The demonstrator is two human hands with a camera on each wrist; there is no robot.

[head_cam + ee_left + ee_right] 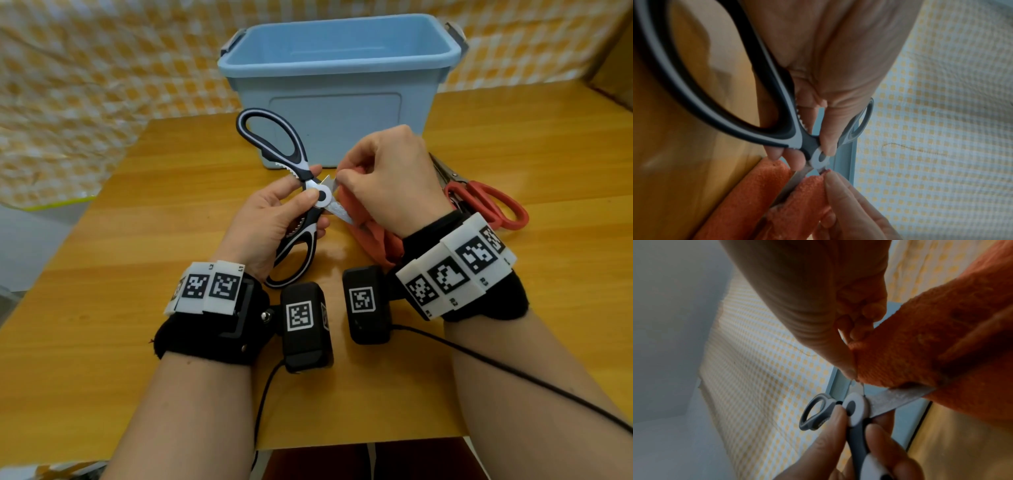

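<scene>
A glossy wooden counter (171, 342) stands before a yellow-checked backdrop (102, 68) and carries one blue bin (335, 126). There are two pairs of scissors: red scissors (478, 197) lying at the right, and black-and-white scissors (322, 196) held above the counter, blades apart. The left hand (267, 219) grips them near the pivot. The right hand (387, 181) pinches the one orange cloth (373, 236) around a blade.
</scene>
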